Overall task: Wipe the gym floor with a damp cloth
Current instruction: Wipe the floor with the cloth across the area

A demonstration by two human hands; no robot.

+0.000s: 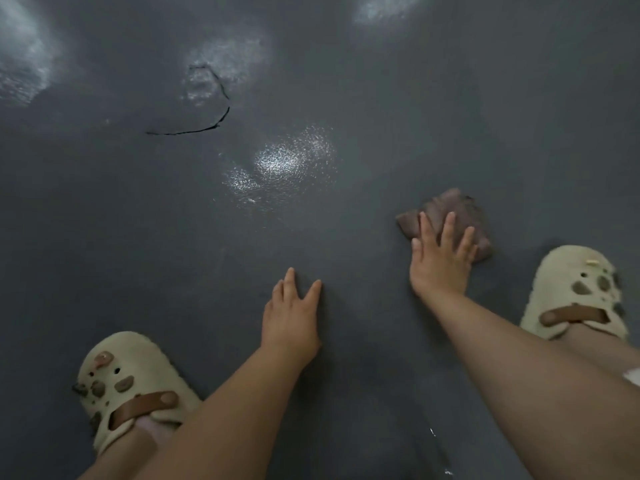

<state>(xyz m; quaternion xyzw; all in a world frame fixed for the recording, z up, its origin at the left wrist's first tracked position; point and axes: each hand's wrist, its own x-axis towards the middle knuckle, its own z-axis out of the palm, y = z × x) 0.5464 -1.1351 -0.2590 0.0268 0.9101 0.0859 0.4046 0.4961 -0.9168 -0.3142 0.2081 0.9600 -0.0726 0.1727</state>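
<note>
I saw a beige clog (133,386) at near left on the dark floor (138,220), a curved crack (207,112) farther off. The left hand (291,317) lay flat, fingers straight and slightly spread. The right hand (441,261) pressed 1 brown cloth (450,209) to the floor, fingers spread. Another clog (575,292) sat at right.
</note>
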